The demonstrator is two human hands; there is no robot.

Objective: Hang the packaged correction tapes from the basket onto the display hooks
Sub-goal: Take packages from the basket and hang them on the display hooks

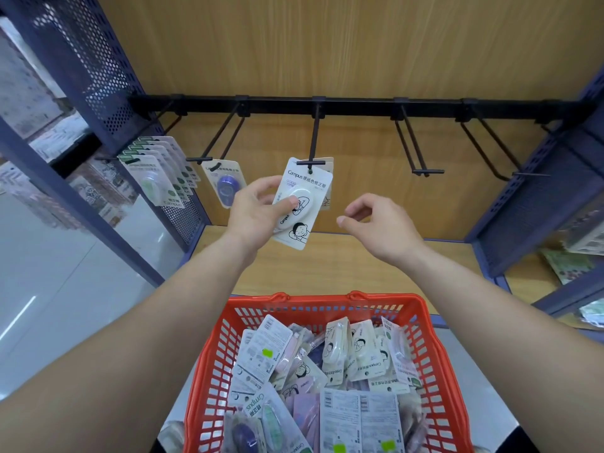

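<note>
Head view: a white correction tape pack (302, 204) is gripped by the left hand (258, 210), thumb across its face, and held tilted at the tip of the middle hook (315, 135) on the black rail (359, 106), seemingly so its hanging hole can be lined up. The right hand (376, 220), loosely curled and empty, is poised just beside it. More packs (340, 364) are heaped in the red basket (327, 304) below; green packs (157, 181) are hung near the rail's left end.
</note>
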